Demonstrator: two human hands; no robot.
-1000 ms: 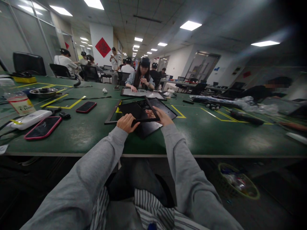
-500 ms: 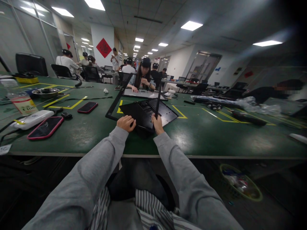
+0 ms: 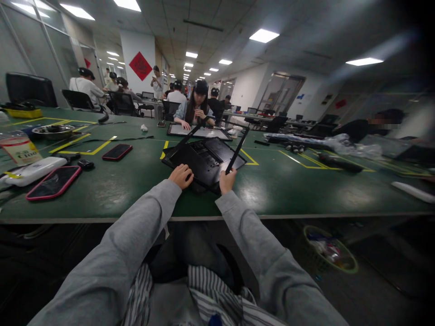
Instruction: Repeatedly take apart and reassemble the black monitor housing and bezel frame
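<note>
Frame: a thin, black, open rectangular frame (image 3: 238, 150), centre of the picture, tilted up above a flat black panel with recessed compartments (image 3: 204, 157); its far side stands higher than its near side.
Handling: it looks like light moulded plastic, probably stiff along each bar but apt to twist or crack at the corners; two opposite sides seem the best hold.
Right hand: the right hand (image 3: 227, 181) has its fingers clamped on the frame's right bar, near the lower corner.
Left hand: the left hand (image 3: 181, 176) lies at the near left edge, fingers curled and close together; whether they pinch the frame cannot be told.
Panel: smooth and dark at left, broken by rectangular recesses towards the middle, with a pale sheen at right; likely rigid and somewhat slippery.
Tabletop: a dull green, lightly glossy tabletop (image 3: 136, 194), marked with flat yellow tape (image 3: 107, 145).
Left of frame: a glassy phone in a red-pink case (image 3: 54, 182) and a shiny round metal bowl (image 3: 53, 131).
Right of frame: crumpled clear plastic wrap (image 3: 353, 145).
</note>
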